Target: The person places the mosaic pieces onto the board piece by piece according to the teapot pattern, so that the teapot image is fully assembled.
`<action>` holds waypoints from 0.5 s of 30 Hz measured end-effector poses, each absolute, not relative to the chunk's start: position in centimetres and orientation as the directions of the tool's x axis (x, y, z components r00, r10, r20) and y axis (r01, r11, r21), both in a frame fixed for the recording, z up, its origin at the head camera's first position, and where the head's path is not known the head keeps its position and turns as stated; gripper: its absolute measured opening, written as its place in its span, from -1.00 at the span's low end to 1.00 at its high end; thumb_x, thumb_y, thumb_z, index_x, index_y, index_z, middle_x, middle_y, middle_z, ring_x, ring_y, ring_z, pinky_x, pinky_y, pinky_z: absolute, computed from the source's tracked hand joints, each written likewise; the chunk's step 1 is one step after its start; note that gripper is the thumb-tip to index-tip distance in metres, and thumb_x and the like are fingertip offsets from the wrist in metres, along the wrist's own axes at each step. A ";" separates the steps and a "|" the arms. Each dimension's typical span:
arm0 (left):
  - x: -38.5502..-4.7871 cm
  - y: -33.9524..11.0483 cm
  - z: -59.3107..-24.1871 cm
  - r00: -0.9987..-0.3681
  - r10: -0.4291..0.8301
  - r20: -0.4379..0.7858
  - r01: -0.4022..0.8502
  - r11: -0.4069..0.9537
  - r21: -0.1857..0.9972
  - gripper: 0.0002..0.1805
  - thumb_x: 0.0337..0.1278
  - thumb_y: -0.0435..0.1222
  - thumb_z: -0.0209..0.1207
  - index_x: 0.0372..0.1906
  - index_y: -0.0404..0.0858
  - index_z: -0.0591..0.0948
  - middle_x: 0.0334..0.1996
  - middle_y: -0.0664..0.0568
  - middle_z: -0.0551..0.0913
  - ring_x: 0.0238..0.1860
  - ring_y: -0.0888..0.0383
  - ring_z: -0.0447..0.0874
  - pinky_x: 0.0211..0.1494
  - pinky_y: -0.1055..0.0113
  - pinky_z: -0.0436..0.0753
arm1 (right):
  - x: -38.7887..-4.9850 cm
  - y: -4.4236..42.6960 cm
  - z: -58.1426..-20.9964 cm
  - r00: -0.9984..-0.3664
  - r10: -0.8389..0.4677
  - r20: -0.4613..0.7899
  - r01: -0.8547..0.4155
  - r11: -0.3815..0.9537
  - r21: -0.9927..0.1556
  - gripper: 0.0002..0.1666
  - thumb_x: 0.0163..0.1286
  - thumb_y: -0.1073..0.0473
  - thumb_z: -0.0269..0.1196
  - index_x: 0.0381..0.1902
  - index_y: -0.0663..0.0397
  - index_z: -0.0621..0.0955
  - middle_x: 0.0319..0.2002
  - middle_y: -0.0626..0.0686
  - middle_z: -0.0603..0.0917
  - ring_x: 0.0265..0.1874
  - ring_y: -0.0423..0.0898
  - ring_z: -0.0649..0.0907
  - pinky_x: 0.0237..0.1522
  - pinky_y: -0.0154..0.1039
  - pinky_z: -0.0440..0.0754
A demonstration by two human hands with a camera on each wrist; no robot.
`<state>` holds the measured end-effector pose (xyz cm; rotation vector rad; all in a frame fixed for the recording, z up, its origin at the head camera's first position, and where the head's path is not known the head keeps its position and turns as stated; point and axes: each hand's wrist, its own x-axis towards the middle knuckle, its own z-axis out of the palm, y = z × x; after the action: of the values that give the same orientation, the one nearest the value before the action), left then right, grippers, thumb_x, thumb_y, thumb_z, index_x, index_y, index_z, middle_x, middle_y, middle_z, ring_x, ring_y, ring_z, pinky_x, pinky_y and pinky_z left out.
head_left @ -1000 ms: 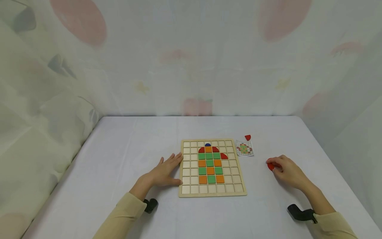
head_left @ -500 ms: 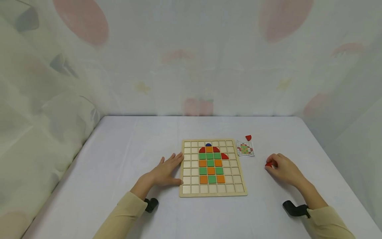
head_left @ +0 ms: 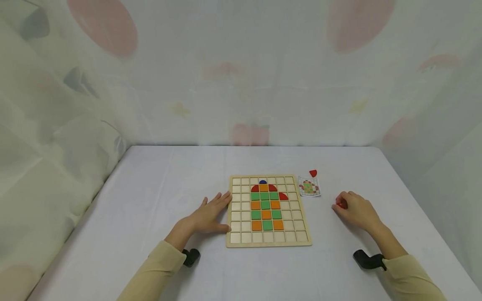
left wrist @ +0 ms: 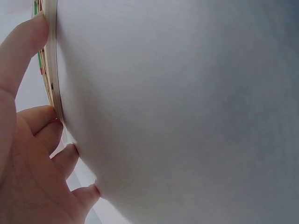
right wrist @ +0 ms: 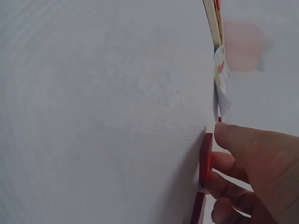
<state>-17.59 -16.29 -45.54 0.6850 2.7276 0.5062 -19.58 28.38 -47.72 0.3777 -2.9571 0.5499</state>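
A square wooden grid board [head_left: 269, 245] lies in the head view with green and orange square tiles, several red quarter-round pieces and a blue rounded piece in its cells. My left hand [head_left: 208, 215] is spread along the board's left side, fingertips and thumb touching its rim. To the board's right, my right hand [head_left: 357, 211] pinches a red puzzle piece [right wrist: 206, 158] at the tabletop between thumb and fingers; in the head view the fingers mostly hide it. The right wrist view shows a second red piece [right wrist: 198, 208] beside it, under the fingers.
A small pattern card [head_left: 309, 188] with a coloured grid lies at the board's upper right, one corner curled. Just behind it is another red quarter-round piece [head_left: 313, 173]. A white cloth covers the table [head_left: 173, 171], with patterned fabric walls at the back and sides.
My right hand has shifted slightly left, its fingers closing over the red piece, which shows less now. The left hand stays at the board's edge; the tiles on the board are unchanged.
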 end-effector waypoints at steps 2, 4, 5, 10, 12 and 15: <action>-17.6 -16.2 -45.5 -0.847 0.498 -0.187 0.399 0.827 0.395 0.02 -0.07 0.01 0.29 0.44 -0.22 0.04 0.46 0.01 -0.05 0.44 -0.10 -0.14 0.34 -0.26 -0.15 | -19.5 28.6 -47.5 -0.963 -0.232 0.137 -0.266 0.896 -0.356 -0.77 0.12 0.14 0.32 -0.34 0.18 0.57 -0.54 -0.02 0.49 -0.53 -0.14 0.42 -0.52 -0.30 0.39; -17.6 -16.2 -45.5 -0.846 0.500 -0.185 0.402 0.827 0.394 0.02 -0.07 0.01 0.30 0.44 -0.23 0.04 0.46 0.00 -0.04 0.44 -0.10 -0.14 0.33 -0.27 -0.15 | -19.3 28.9 -47.4 -0.960 -0.254 0.122 -0.281 0.883 -0.376 -0.75 0.12 0.16 0.32 -0.28 0.19 0.58 -0.51 -0.03 0.49 -0.50 -0.14 0.43 -0.50 -0.31 0.40; -17.7 -16.2 -45.5 -0.846 0.500 -0.184 0.403 0.826 0.393 0.02 -0.07 0.01 0.30 0.44 -0.23 0.04 0.46 0.00 -0.04 0.44 -0.10 -0.14 0.33 -0.28 -0.15 | -19.2 29.0 -47.3 -0.957 -0.267 0.116 -0.291 0.876 -0.384 -0.74 0.10 0.19 0.33 -0.25 0.19 0.59 -0.49 -0.03 0.50 -0.49 -0.14 0.43 -0.49 -0.31 0.42; -17.7 -16.2 -45.5 -0.846 0.501 -0.184 0.402 0.826 0.396 0.02 -0.08 0.01 0.30 0.44 -0.22 0.03 0.46 0.01 -0.05 0.44 -0.10 -0.14 0.32 -0.29 -0.16 | -19.0 29.8 -47.3 -0.938 -0.331 0.098 -0.342 0.851 -0.398 -0.64 0.04 0.31 0.33 -0.13 0.17 0.59 -0.37 0.04 0.55 -0.40 -0.11 0.49 -0.39 -0.25 0.54; -17.6 -16.3 -45.5 -0.846 0.500 -0.186 0.400 0.825 0.400 0.02 -0.08 0.01 0.30 0.44 -0.22 0.03 0.46 0.01 -0.05 0.44 -0.10 -0.14 0.32 -0.29 -0.16 | -18.9 30.0 -47.5 -0.933 -0.344 0.102 -0.356 0.846 -0.396 -0.62 0.03 0.34 0.32 -0.11 0.15 0.59 -0.33 0.07 0.55 -0.38 -0.09 0.51 -0.36 -0.20 0.56; -17.7 -16.2 -45.5 -0.845 0.500 -0.188 0.399 0.825 0.400 0.02 -0.07 0.00 0.29 0.44 -0.22 0.03 0.46 0.01 -0.05 0.44 -0.10 -0.15 0.33 -0.28 -0.16 | -18.8 30.0 -47.7 -0.925 -0.356 0.130 -0.378 0.839 -0.391 -0.62 0.02 0.36 0.31 -0.13 0.11 0.59 -0.32 0.07 0.56 -0.37 -0.09 0.52 -0.36 -0.18 0.56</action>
<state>-17.66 -16.24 -45.54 0.6867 2.7225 0.5058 -18.80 30.05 -47.71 0.5914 -2.9623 0.6465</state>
